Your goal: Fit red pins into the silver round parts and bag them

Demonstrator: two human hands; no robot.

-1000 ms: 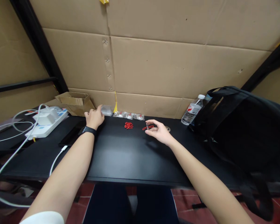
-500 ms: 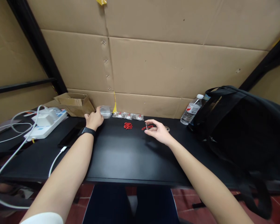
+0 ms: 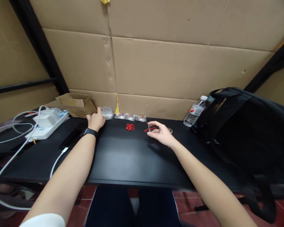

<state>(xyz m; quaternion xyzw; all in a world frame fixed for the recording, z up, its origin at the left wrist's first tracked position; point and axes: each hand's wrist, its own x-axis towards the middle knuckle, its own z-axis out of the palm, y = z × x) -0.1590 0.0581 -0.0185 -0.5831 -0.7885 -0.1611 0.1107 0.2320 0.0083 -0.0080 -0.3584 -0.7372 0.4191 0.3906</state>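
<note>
My right hand (image 3: 162,135) is raised above the black table, thumb and fingers pinching a small, thin, clear piece (image 3: 149,128) edge-on. A red cord loop (image 3: 146,130) shows beside that piece; whether the two are joined is unclear. Behind the hand, a flat ring-shaped object (image 3: 170,130) is partly covered. At the back left, my left hand (image 3: 96,121) rests against a stack of clear plastic bags (image 3: 108,112), its thumb and index finger spread and its other fingers mostly hidden. Between the hands lies a bundle of red cords (image 3: 130,127).
Several small clear packets (image 3: 131,117) line the cardboard wall. An open cardboard box (image 3: 79,107), a power strip (image 3: 46,127) with white cables and a dark tablet-like device (image 3: 72,138) stand left. A water bottle (image 3: 195,112) and black backpack (image 3: 248,135) occupy the right.
The view has shifted very slightly. Both hands keep their places, the right one still pinching the clear piece.
</note>
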